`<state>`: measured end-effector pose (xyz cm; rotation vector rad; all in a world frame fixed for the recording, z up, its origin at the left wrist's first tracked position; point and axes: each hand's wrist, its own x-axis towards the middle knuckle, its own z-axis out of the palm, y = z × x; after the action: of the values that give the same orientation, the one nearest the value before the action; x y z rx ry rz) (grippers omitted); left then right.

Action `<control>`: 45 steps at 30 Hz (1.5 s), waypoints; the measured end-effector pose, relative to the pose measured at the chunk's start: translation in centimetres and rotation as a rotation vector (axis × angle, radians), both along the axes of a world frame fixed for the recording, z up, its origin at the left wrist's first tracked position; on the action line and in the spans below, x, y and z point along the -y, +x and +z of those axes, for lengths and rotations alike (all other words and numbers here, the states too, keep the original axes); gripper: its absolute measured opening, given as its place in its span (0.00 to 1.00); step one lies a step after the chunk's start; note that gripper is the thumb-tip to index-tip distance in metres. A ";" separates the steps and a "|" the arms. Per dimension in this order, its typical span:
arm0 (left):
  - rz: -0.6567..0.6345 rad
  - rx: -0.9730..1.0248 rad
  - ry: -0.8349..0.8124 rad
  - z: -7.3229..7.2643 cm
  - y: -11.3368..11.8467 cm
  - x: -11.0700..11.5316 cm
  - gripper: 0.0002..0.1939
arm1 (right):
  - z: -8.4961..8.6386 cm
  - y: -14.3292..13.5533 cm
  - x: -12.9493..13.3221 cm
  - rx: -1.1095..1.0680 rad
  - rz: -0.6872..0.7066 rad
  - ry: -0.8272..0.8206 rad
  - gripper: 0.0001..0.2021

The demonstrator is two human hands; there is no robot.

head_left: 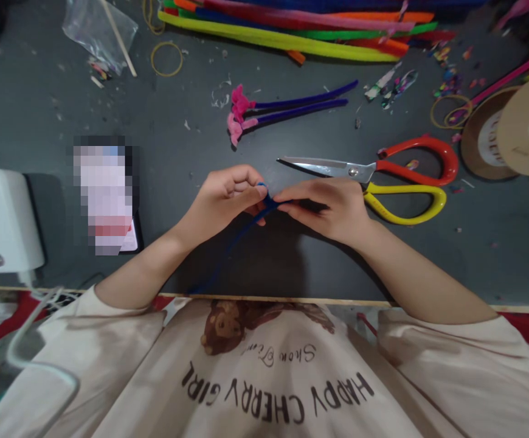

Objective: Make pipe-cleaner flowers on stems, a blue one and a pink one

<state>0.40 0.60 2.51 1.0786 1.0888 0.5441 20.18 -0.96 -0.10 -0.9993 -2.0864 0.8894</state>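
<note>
A blue pipe cleaner (246, 229) is held between my two hands, its long tail curving down toward the table's near edge. My left hand (230, 193) pinches its bent upper end between thumb and fingers. Just beside it, my right hand (331, 207) grips the same pipe cleaner with thumb and index finger. Scissors (353, 171) with one red and one yellow handle lie right behind my right hand, blades pointing left. Farther back rest two pipe cleaner pieces with pink heads (238, 115) and dark blue stems (305, 103).
Bundled coloured pipe cleaners (287, 39) lie along the back. Ribbon spools (515, 134) stand at the right, near rubber bands (451, 112) and scraps. A phone (109, 194), partly blurred out, and a white corded device (6, 222) are on the left. A plastic bag (95, 30) lies at back left.
</note>
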 end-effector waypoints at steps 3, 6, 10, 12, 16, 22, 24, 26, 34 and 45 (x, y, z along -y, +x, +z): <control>-0.025 0.028 -0.006 -0.1 -0.1 0.1 0.05 | -0.1 0.0 0.0 0.004 -0.023 0.039 0.08; -0.054 0.033 0.013 -0.4 -0.3 0.2 0.07 | -0.2 0.1 -0.1 -0.006 -0.033 0.015 0.08; -0.108 0.012 0.096 -0.7 -0.3 0.3 0.08 | -0.2 0.1 -0.2 0.003 -0.059 -0.063 0.08; -0.115 -0.002 0.128 -0.7 -0.3 0.4 0.08 | -0.2 0.1 -0.1 -0.014 -0.067 -0.071 0.07; -0.127 -0.012 0.156 -0.5 -0.1 0.4 0.08 | -0.1 0.0 -0.1 -0.044 -0.078 -0.086 0.07; -0.157 -0.085 0.202 -0.3 -0.1 0.3 0.11 | -0.1 -0.2 -0.1 -0.148 -0.089 -0.254 0.09; -0.170 -0.101 0.204 -0.3 -0.1 0.3 0.12 | -0.2 -0.3 0.0 -0.198 -0.088 -0.340 0.10; -0.176 -0.109 0.207 -0.4 -0.1 0.3 0.13 | -0.2 -0.4 0.0 -0.232 -0.071 -0.443 0.08; -0.235 -0.190 0.315 -0.4 -0.2 0.5 0.12 | 0.2 -1.4 0.2 -0.414 -0.027 -0.816 0.07; -0.216 0.214 -0.136 0.3 -0.3 0.4 0.15 | 1.4 -1.3 1.3 -0.288 0.017 -0.412 0.02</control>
<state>0.11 0.19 2.81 0.9801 0.7993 0.3975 18.90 -2.23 1.33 -0.9872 -1.7071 1.4209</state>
